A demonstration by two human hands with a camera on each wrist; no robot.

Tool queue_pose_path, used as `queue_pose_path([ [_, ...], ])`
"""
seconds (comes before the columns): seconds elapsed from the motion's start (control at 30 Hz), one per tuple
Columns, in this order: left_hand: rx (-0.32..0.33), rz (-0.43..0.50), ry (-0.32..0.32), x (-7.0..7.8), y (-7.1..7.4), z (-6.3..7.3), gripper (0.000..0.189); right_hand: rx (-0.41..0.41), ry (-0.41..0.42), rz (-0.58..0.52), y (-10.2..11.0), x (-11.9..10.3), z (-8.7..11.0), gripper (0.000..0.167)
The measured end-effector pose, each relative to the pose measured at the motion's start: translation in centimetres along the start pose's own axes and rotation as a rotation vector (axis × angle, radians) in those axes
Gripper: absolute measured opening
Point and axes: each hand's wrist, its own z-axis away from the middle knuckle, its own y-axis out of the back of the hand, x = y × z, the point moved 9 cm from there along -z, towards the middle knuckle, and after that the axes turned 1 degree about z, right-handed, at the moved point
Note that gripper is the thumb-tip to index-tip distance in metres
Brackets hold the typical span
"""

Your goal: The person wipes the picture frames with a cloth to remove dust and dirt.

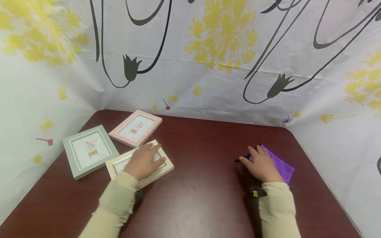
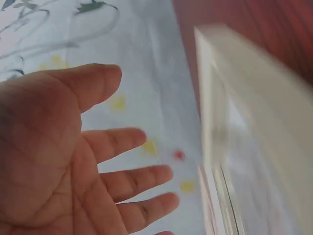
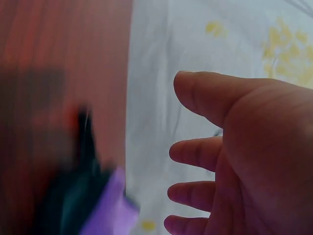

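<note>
Dark-red surface (image 1: 193,158) stretches wide between the cream frame (image 1: 156,172) at nine o'clock and the purple item (image 1: 281,167) at three, nearer the right edge. The left hand (image 1: 144,162) is over the frame, the right hand (image 1: 263,165) over the purple item, fingers apart on both; printed white sheeting (image 1: 175,79) stands at twelve.

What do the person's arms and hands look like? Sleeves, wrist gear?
Left hand and right hand: no gloves. Left sleeve and right sleeve: pale beige, wrist-length, creased. A small black unit with a yellow patch shows at the right wrist; a dark piece at the left, details unclear.
</note>
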Motion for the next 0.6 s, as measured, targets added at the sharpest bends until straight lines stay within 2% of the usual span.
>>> queue_pose_path([
  [0.07, -0.006, -0.049, 0.002, -2.3, 0.8, 0.9, 0.051, -0.001, -0.006, 0.029, 0.0, 2.1, 0.3, 0.074],
  [0.17, -0.075, -0.12, 0.027, -5.1, 1.1, 1.9, 0.046, -0.013, 0.003, 0.059, -0.1, 4.6, 0.7, 0.069],
  [0.27, -0.138, -0.149, 0.021, -6.6, 0.9, 2.6, 0.033, -0.057, 0.015, 0.033, -0.9, 5.9, 0.7, 0.066],
  [0.4, -0.14, -0.154, 0.007, -6.6, 0.9, 3.2, 0.026, -0.114, 0.013, -0.029, -1.8, 6.4, 0.8, 0.065],
  [0.5, -0.15, -0.179, -0.003, -5.8, 0.7, 3.4, 0.03, -0.121, 0.005, -0.041, -1.9, 6.3, 1.0, 0.065],
  [0.6, -0.185, -0.17, -0.041, -4.7, 0.3, 3.6, 0.018, -0.122, 0.0, -0.042, -1.9, 6.2, 1.1, 0.064],
])
